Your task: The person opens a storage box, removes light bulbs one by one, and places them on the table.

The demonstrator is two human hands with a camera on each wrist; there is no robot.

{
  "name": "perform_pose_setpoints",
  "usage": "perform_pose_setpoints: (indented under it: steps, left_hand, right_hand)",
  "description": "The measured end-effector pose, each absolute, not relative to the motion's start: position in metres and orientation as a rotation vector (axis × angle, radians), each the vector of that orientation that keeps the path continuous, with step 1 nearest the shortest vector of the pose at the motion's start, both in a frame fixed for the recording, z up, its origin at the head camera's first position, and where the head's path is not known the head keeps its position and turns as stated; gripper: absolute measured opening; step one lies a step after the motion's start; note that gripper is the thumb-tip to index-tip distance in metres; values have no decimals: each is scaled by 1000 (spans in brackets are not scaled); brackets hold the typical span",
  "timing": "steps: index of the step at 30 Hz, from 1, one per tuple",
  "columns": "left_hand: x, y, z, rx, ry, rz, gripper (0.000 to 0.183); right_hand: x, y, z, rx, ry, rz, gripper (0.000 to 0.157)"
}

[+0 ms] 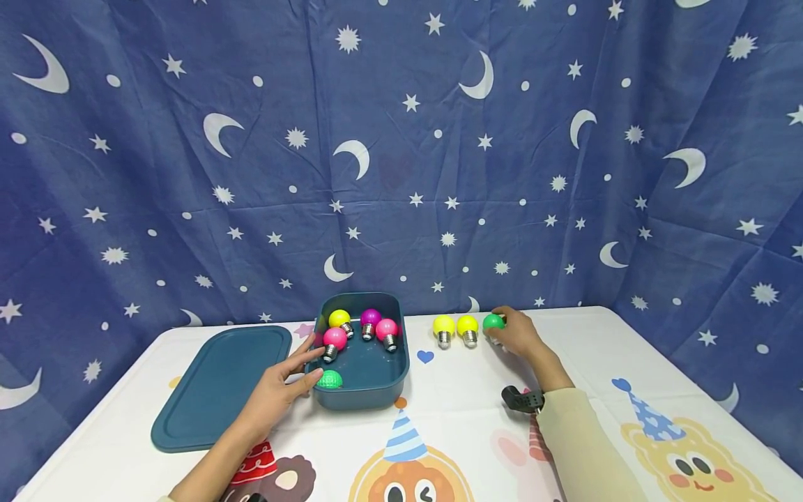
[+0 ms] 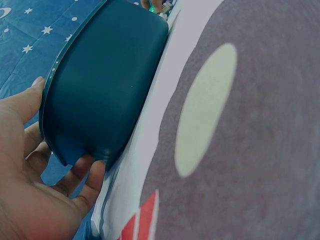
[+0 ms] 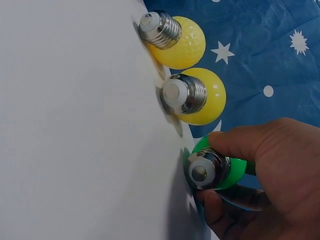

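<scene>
My right hand (image 1: 517, 333) pinches a green light bulb (image 3: 237, 172) between thumb and fingers, its metal screw base facing the right wrist camera. Beside it on the table lie two yellow light bulbs (image 1: 444, 326), bases toward me. My left hand (image 1: 276, 390) is at the left side of a dark teal bin (image 1: 360, 399), fingers spread along its wall and thumb at the front rim. Inside the bin are a yellow bulb (image 1: 339, 318), a purple bulb (image 1: 371, 318), two pink bulbs (image 1: 335, 338) and a green bulb (image 1: 330, 379), partly hidden by the front left corner.
A flat teal lid (image 1: 219, 390) lies on the table left of the bin. The white tablecloth (image 1: 452, 390) carries printed cartoon animals. A blue curtain (image 1: 401, 153) with moons and stars hangs right behind the table's back edge.
</scene>
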State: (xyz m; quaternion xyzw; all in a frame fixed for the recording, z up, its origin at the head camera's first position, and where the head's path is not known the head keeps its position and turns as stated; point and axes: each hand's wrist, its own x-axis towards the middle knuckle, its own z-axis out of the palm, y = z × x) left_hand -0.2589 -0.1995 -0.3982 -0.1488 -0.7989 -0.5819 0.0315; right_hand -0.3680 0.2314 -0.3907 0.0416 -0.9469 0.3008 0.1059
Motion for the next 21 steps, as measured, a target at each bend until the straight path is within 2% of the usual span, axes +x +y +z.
perform_pose_setpoints:
  steps: [21]
  left_hand:
    - [-259,-199,-397,-456,-2462,-1803,46]
  right_hand:
    - [-368,232,-389,87,-2842,935,54]
